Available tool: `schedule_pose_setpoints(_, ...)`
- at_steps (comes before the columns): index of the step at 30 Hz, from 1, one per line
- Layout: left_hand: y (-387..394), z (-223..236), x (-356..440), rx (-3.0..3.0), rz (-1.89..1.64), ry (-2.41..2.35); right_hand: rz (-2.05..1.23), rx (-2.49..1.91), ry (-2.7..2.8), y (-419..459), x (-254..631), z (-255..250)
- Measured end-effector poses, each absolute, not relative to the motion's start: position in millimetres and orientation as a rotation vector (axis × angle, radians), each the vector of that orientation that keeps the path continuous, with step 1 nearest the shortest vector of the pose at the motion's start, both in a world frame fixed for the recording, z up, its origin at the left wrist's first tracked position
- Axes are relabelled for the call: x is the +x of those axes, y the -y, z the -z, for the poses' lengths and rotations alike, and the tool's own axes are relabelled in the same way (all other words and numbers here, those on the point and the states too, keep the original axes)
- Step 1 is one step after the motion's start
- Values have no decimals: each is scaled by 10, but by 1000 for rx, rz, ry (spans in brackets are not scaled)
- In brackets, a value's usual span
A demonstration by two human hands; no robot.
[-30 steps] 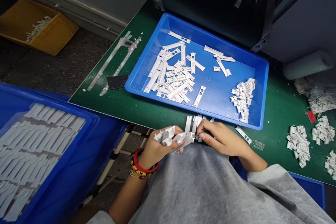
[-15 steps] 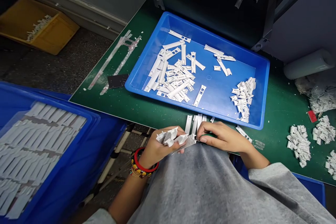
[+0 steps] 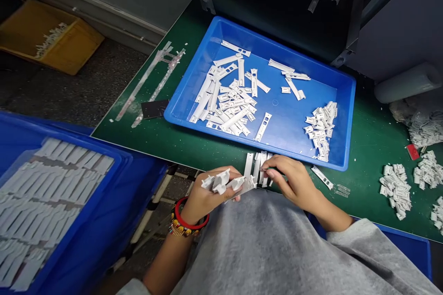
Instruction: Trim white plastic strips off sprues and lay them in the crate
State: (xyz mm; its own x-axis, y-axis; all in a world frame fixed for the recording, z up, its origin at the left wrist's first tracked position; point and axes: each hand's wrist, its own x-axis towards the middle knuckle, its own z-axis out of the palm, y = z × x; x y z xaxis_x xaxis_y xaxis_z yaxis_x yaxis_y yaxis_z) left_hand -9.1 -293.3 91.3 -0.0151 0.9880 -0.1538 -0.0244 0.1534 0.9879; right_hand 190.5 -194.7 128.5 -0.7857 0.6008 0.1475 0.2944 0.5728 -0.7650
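My left hand (image 3: 211,196) is wrapped round a bunch of white plastic parts (image 3: 221,180), whose notched ends stick up above the fingers. My right hand (image 3: 294,179) is just to the right of it, with thumb and index finger brought together. Whether anything small is pinched there, I cannot make out. Under and beside those fingertips, several long white plastic strips (image 3: 248,164) lie side by side at the table's front edge. One more white strip (image 3: 322,177) lies on the table to the right of my right hand.
Ahead, a blue tray (image 3: 221,133) holds scattered long white strips and a heap of short pieces (image 3: 321,129). More small white parts (image 3: 395,191) are piled at right. A blue bin (image 3: 121,161) of stacked strips stands at left, a yellow crate (image 3: 78,46) beyond it.
My right hand has moved slightly up and away from the parts in my left hand, over the row of strips. My left hand keeps its hold.
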Motion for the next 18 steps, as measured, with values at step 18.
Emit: schedule_pose_setpoints(18, 2925, -978, -29, 1038, -1095, -1348, -1242, -632, 2680, 2023, 1866, -1286)
